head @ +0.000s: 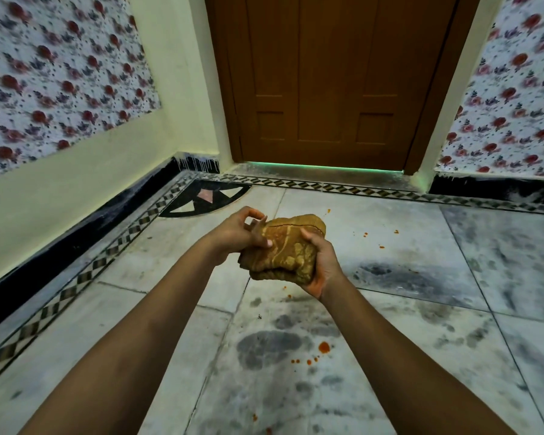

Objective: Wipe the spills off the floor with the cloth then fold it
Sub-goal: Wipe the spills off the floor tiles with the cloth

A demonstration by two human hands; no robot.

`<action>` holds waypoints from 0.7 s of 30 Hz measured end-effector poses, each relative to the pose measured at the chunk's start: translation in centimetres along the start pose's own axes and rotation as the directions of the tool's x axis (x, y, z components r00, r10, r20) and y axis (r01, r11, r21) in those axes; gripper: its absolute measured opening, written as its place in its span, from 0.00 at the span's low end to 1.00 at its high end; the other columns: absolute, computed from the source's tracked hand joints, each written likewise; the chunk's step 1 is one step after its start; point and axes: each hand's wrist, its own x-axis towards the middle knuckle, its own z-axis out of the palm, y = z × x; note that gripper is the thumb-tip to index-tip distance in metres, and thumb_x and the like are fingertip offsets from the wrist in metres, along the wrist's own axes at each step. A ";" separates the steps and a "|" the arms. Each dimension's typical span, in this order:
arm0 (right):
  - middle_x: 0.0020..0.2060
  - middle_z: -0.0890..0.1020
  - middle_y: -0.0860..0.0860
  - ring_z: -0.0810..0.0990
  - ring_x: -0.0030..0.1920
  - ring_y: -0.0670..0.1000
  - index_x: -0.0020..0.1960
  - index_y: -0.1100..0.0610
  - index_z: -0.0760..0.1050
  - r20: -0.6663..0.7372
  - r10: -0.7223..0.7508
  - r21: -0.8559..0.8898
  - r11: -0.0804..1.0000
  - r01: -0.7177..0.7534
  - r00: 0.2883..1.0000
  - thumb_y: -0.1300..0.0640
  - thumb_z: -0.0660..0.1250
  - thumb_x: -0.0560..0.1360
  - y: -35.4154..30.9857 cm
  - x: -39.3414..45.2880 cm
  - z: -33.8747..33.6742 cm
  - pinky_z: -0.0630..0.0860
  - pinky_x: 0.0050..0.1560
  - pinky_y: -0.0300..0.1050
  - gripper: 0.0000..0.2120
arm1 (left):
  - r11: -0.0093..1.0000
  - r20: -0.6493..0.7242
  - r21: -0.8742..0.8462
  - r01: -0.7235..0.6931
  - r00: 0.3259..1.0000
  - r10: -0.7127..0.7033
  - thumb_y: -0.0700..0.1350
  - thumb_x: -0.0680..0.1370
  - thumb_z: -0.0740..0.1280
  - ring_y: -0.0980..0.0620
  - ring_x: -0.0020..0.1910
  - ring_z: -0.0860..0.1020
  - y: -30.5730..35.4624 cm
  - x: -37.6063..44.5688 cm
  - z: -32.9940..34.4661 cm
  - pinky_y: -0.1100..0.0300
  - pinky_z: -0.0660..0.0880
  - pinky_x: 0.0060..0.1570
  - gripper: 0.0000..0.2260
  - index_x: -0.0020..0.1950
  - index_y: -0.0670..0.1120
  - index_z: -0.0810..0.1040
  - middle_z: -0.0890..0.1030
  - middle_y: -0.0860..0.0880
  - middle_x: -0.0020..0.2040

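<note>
A mustard-brown patterned cloth (291, 246), bunched into a thick bundle, is held in the air above the marble floor (421, 309). My left hand (239, 235) pinches the bundle's left side, thumb on top. My right hand (322, 266) cups it from below and the right, fingers curled round it. Orange-red spills dot the floor: a larger blob (324, 347) with small drops beside it below the hands, and scattered specks (381, 245) to the right of the cloth.
A shut brown wooden door (327, 80) stands straight ahead. Floral-papered walls (60, 83) with a black skirting close in on the left and right. A patterned tile border (85, 271) runs along the floor's edges.
</note>
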 end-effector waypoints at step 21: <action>0.57 0.78 0.61 0.74 0.57 0.60 0.65 0.55 0.68 -0.115 0.202 -0.542 0.808 -0.232 0.973 0.26 0.36 0.71 -3.1 0.6 -2.7 0.64 0.61 0.53 0.43 | 0.952 -0.267 -0.138 -0.274 0.936 0.230 0.43 0.79 0.59 0.49 0.45 0.80 -2.0 2.0 3.6 0.56 0.78 0.43 0.09 0.50 0.47 0.79 0.82 0.46 0.47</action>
